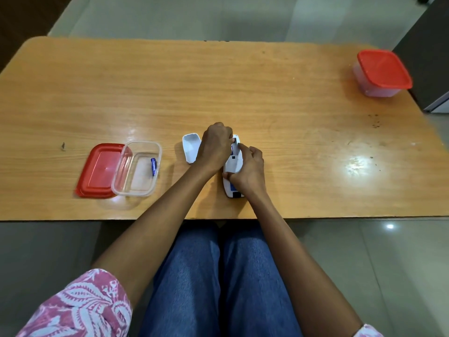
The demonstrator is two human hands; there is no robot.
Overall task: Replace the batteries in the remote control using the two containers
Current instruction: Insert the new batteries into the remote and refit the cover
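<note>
left hand [215, 144] curled, fingers down | right hand [250, 170] gripping

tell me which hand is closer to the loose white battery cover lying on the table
Left. The left hand sits right beside the battery cover, its edge overlapping it. The right hand is further off, on the far side of the remote, gripping it.

We have a single view, worn on our head, looking forward and steeply down. The long orange-brown wooden bench [218, 81] runs across the upper half of it, its far edge near the top, with grey tiled floor [243, 18] beyond. Our lap in blue jeans [218, 276] fills the bottom middle. Our forearms run up from the lower corners and meet at mid-frame. The wide lens bows the bench's edges.
</note>
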